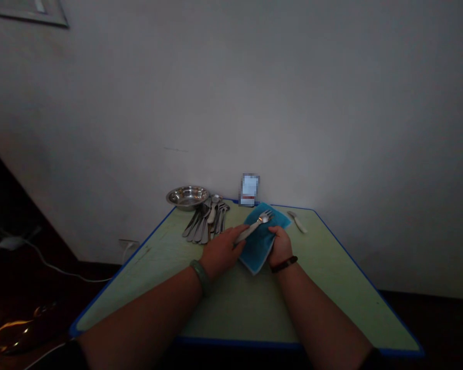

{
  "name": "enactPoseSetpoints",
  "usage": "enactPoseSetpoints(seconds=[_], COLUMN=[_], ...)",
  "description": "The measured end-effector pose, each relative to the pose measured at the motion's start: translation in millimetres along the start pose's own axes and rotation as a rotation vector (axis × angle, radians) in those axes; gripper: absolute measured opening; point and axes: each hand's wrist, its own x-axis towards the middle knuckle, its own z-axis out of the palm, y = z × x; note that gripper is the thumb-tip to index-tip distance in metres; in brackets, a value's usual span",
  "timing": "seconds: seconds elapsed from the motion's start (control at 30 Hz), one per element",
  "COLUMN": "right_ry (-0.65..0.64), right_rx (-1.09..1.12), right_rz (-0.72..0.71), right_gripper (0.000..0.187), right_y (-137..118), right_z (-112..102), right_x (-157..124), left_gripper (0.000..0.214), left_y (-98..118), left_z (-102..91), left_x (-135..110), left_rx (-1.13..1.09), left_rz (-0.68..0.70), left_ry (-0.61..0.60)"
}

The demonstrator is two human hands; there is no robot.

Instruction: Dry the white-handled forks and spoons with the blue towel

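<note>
My left hand (224, 250) is closed around the pale handle of a fork (254, 226), whose metal tines point up and away to the right. Behind the fork spreads a blue cloth (256, 252). My right hand (281, 246) grips that cloth by its right side, thumb on top; its other fingers are hidden beneath. Just beyond my left hand lies a pile of metal spoons and forks (203, 228). To the right of the cloth, a single utensil with a pale handle (299, 223) rests on the table.
The pale green table (235, 313) has a blue edge and stands against a grey wall (231, 103). A shiny metal bowl (188, 198) sits at the back left. Against the wall leans a phone with a lit screen (249, 190). A white cable (69, 272) hangs at the left.
</note>
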Motion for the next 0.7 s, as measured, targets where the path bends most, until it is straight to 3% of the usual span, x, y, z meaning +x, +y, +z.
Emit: enactPoseSetpoints(seconds=[0.17, 0.7], right_ry=[-0.004, 0.022], right_rx=[0.007, -0.008], right_rz=[0.014, -0.031], right_gripper=[0.022, 0.021], right_y=[1.2, 1.4], right_z=[-2.0, -3.4], right_x=[1.9, 3.8], left_gripper=[0.042, 0.044], left_y=[2.0, 0.0], left_z=[0.3, 3.1], left_x=[-0.5, -0.7], left_rx=[0.113, 0.188], left_rz=[0.017, 0.007], left_ry=[-0.088, -0.124])
